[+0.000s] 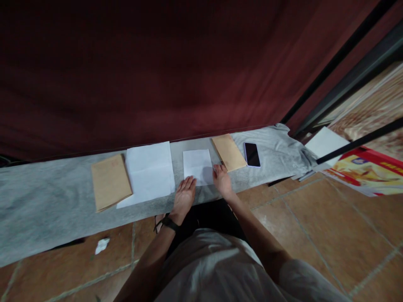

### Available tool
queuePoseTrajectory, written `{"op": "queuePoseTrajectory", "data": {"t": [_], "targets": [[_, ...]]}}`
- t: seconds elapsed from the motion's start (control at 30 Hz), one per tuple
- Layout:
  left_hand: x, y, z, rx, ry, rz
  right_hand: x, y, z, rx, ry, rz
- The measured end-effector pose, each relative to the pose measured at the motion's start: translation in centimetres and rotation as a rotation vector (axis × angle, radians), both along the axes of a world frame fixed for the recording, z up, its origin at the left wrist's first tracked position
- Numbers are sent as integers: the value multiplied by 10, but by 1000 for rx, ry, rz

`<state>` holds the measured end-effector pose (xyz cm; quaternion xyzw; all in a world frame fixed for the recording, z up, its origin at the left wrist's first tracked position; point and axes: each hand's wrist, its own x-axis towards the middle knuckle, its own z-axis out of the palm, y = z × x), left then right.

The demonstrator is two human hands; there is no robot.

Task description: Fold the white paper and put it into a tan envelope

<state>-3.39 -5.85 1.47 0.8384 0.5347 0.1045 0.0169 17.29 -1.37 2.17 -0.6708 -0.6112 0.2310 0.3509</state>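
Observation:
A small white sheet lies on the grey cloth in front of me. My left hand rests with its fingers extended on the sheet's lower left corner. At the sheet's right edge is my right hand, its fingers bent; whether they pinch the paper is too small to tell. Just beyond the right hand lies a brown envelope. Larger white sheets lie to the left, partly beside a second brown envelope.
A phone lies right of the near envelope on the cloth-covered narrow table. A dark red curtain hangs behind. At the right are black bars and a red and yellow box. Crumpled white paper is on the tiled floor.

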Motion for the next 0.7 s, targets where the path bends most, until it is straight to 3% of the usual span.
{"op": "queuePoseTrajectory", "data": {"t": [0.17, 0.23, 0.47, 0.7], "targets": [[0, -1, 1, -2, -35, 4, -11, -19, -1, 123, -237, 405], [0, -2, 3, -2, -62, 9, -14, -24, -6, 142, -330, 490], [11, 0, 15, -25, -95, 41, -11, -29, -13, 104, -418, 397], [44, 32, 10, -108, -135, -50, -14, -31, -17, 101, -432, 376]]}}
